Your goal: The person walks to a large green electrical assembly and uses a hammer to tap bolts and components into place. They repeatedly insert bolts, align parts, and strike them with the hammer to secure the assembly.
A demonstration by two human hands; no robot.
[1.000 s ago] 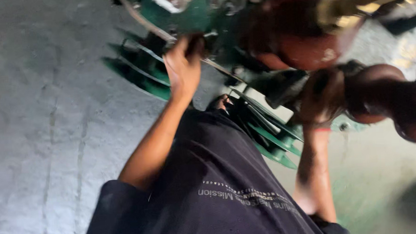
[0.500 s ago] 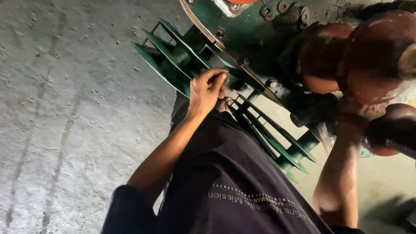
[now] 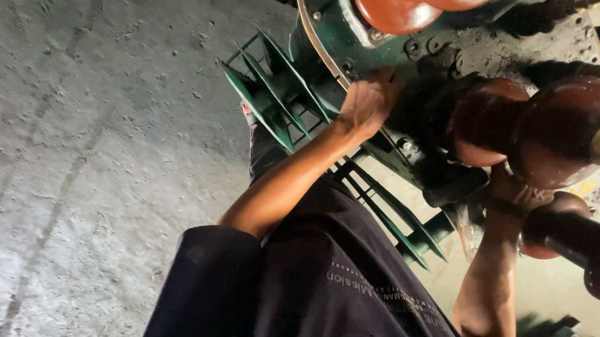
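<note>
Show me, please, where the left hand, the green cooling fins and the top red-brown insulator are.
left hand (image 3: 368,103), head view, back of hand.
green cooling fins (image 3: 269,98), head view, one fin's face.
top red-brown insulator (image 3: 407,2), head view, glossy shed.

Your left hand (image 3: 368,103) is resting against the rim of the green transformer tank (image 3: 375,41), just above the cooling fins (image 3: 269,95). Your right hand (image 3: 510,192) is reaching in between the reddish-brown insulators (image 3: 558,127), its grip hidden from view.
</note>
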